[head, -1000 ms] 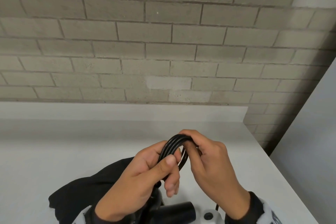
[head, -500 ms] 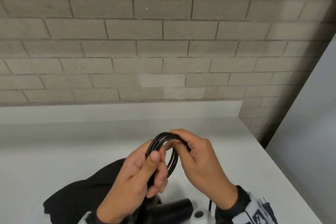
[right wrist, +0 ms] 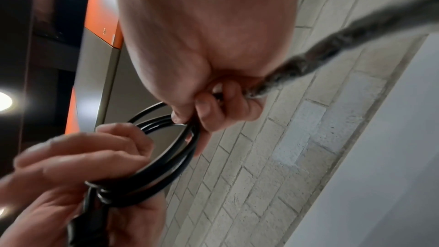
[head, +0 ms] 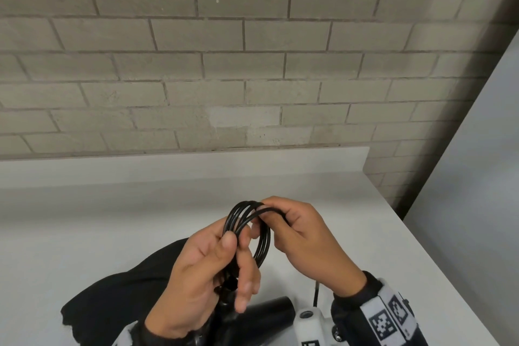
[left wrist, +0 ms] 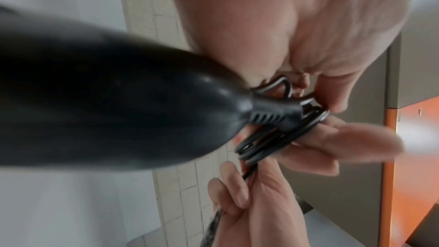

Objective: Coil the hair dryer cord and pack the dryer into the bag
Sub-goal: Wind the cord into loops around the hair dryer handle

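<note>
A black cord (head: 262, 239) is wound into a small coil of several loops, held up above the white counter (head: 84, 222). My left hand (head: 213, 267) grips the coil's lower part together with the black hair dryer's handle end (left wrist: 142, 119); the dryer body (head: 264, 317) hangs below, partly hidden. My right hand (head: 297, 236) pinches the top of the coil (right wrist: 180, 149), and a loose cord strand (right wrist: 332, 59) runs out from under its fingers. The black fabric bag (head: 118, 298) lies flat on the counter under my left wrist.
A brick wall (head: 224, 64) rises behind the counter's raised back edge. The counter ends at its right edge (head: 438, 255), beside a grey panel (head: 477, 177). Orange and grey cabinets (left wrist: 413, 138) show in the wrist views.
The coil's loops have spread wider as my right hand brought another turn over the top. Both hands have shifted slightly left in the view.
</note>
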The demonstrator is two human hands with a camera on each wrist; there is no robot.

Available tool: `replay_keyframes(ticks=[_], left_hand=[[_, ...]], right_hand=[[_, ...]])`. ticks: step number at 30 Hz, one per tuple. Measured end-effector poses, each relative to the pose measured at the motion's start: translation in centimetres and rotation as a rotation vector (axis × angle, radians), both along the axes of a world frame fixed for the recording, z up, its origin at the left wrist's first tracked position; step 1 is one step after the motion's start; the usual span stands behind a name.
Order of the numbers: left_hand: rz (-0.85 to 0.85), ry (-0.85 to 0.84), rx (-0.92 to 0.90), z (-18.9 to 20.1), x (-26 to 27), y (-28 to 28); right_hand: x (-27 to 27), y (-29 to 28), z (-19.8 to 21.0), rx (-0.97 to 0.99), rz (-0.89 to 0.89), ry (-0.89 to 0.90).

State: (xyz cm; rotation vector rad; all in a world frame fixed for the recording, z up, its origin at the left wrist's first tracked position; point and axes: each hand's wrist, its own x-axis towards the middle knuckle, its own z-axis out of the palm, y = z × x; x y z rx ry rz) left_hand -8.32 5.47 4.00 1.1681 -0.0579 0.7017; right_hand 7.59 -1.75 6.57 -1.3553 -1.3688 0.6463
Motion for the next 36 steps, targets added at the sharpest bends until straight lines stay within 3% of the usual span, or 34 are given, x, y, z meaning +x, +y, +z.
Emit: replay_keyframes(ticks=[6, 17, 22, 26, 28, 30, 32, 36], left_hand=[[0.113, 0.082, 0.029, 0.4, -0.2, -0.2], [0.417, -0.01, -0.126, 0.2, 0.2, 0.1], [0.487, -0.01, -0.143, 0.2, 0.2, 0.7], [0.484, -0.011, -0.142, 0.1, 0.5, 0.5], [0.476, -0.01, -0.135, 0.0, 0.6, 0.3], [0.475, -0.008, -0.125, 0.0, 0.6, 0.2], [0.479, 0.001, -0.107, 0.0, 0.7, 0.1], [0.481, 0.027, -0.062, 0.2, 1.0, -0.1]], right_hand=[[-0.2, 0.2, -0.4, -0.01, 0.019, 0.016], [3.5, -4.9, -6.0, -0.405, 0.167, 0.132], [5.7, -8.5, -7.8, -0.407, 0.08, 0.207], [5.3, -9.9, -8.4, -0.283, -0.2, 0.404], [4.5, -10.2, -7.9, -0.129, -0.409, 0.273], [3.8, -10.2, -6.6, 0.072, -0.526, -0.099], [3.1, -10.1, -4.8, 0.183, -0.542, -0.453], [1.0, -10.2, -2.4, 0.199, -0.406, -0.672]])
